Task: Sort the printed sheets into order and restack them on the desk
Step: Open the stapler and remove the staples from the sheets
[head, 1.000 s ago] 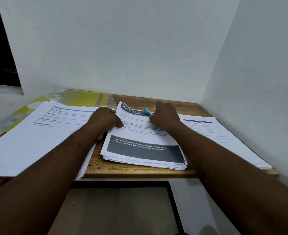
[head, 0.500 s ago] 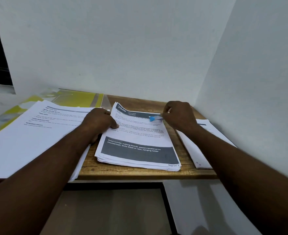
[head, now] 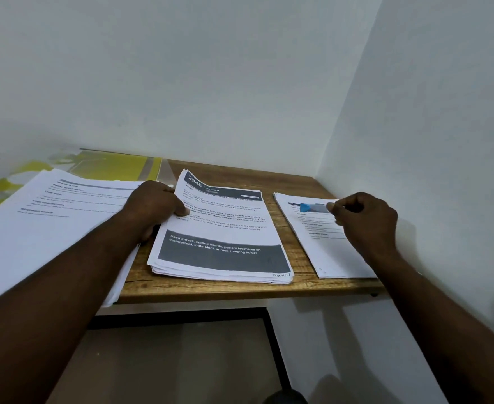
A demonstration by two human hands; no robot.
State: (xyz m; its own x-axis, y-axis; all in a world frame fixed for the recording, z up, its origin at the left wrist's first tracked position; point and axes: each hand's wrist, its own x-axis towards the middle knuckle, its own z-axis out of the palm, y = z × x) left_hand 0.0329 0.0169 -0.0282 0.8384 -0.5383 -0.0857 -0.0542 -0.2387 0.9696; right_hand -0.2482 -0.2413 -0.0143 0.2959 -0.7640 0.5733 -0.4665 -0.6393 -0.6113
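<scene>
From the head camera, you see a wooden desk (head: 216, 290) set into a corner of white walls, with three lots of printed sheets laid across it.

The middle stack (head: 221, 237) lies near the desk's front edge. Its top sheet carries a dark header reading "2946" and a grey band of white text low on the page, with "Page No: 7" handwritten at the bottom right corner. Your left hand (head: 155, 207) rests at this stack's left edge, thumb pressed on the top sheet and the other fingers curled underneath, so the page's left side bows upward. The grip is closed on that edge of the paper.

To the left, a larger stack (head: 56, 225) overhangs the desk's front edge, and your left forearm crosses over its right side. Behind it lies a yellow folder (head: 114, 167) under a clear plastic cover, touching the back wall.

To the right, a smaller stack (head: 324, 243) sits close to the side wall, well apart from the middle stack, with bare wood between them. Your right hand (head: 365, 220) hovers over it with fingers curled tight, pinching a pen with a blue cap (head: 312, 207) whose tip points left over the sheet's header.
</scene>
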